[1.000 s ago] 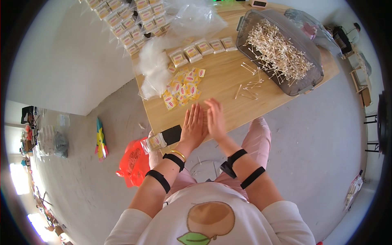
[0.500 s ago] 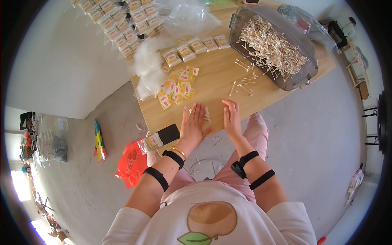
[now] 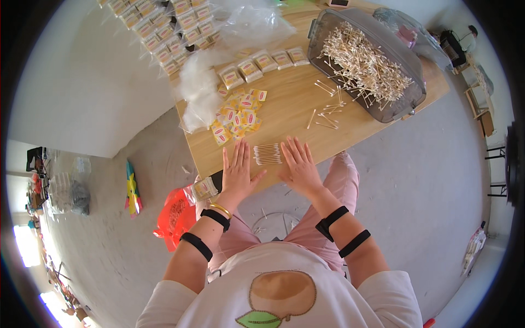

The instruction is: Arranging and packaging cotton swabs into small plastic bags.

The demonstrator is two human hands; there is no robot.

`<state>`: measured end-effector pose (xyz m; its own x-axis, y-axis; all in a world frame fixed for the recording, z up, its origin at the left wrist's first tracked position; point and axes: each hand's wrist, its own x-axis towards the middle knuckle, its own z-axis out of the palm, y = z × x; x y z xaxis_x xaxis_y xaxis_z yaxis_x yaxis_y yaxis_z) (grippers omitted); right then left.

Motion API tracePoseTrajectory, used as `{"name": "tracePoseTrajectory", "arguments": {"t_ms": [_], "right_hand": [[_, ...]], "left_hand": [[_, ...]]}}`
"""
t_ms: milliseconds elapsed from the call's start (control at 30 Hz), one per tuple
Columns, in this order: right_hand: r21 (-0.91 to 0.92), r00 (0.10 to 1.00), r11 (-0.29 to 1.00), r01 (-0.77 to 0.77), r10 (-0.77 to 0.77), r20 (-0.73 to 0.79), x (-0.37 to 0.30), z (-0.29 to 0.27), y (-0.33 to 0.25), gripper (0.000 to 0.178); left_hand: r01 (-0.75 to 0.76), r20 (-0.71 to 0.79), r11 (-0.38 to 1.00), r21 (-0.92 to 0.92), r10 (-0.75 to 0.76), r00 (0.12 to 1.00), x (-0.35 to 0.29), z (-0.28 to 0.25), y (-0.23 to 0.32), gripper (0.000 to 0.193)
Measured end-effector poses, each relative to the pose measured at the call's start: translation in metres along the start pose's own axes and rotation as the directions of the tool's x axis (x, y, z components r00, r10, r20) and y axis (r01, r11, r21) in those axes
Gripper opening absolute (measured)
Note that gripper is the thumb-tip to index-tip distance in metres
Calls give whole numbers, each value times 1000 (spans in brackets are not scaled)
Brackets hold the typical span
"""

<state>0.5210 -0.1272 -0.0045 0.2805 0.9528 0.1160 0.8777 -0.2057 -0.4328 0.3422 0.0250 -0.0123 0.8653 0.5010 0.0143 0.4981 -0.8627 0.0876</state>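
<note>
Row of cotton swabs (image 3: 267,154) between left hand (image 3: 237,174) and right hand (image 3: 301,169), both flattened, gripping nothing; apparently an alignment step, next calling for even inward pressure.

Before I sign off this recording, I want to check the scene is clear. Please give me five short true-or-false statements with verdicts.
1. A row of cotton swabs lies between the left hand and the right hand. True.
2. The left hand grips a yellow card. False: it is open and holds nothing.
3. The gray bin contains a heap of swabs. True.
4. A gold bangle circles the right wrist. False: it circles the left wrist.
5. The red bag lies on the table. False: it is off the table, left of the person's legs.
</note>
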Motion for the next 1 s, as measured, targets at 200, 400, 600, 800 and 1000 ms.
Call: {"name": "tracePoseTrajectory", "arguments": {"t_ms": [200,400,600,800,1000], "right_hand": [[-80,1000,996,-26,25,-11,14,27,-7,90],[-144,1000,989,14,-16,-7,21,43,-19,87],[-229,1000,973,9,-5,19,21,41,-17,85],[-197,999,980,20,-26,-25,21,41,-18,85],[-243,1000,970,28,-28,6,23,45,-22,90]], "left_hand": [[23,40,999,-27,-22,999,1,16,8,101],[-1,-43,995,-101,-3,999,3,20,15,99],[-56,-71,985,-161,45,996,11,2,15,95],[-54,-75,952,-302,32,997,6,-6,11,84],[254,-157,878,-407,-341,927,-53,-19,-42,69]]}}
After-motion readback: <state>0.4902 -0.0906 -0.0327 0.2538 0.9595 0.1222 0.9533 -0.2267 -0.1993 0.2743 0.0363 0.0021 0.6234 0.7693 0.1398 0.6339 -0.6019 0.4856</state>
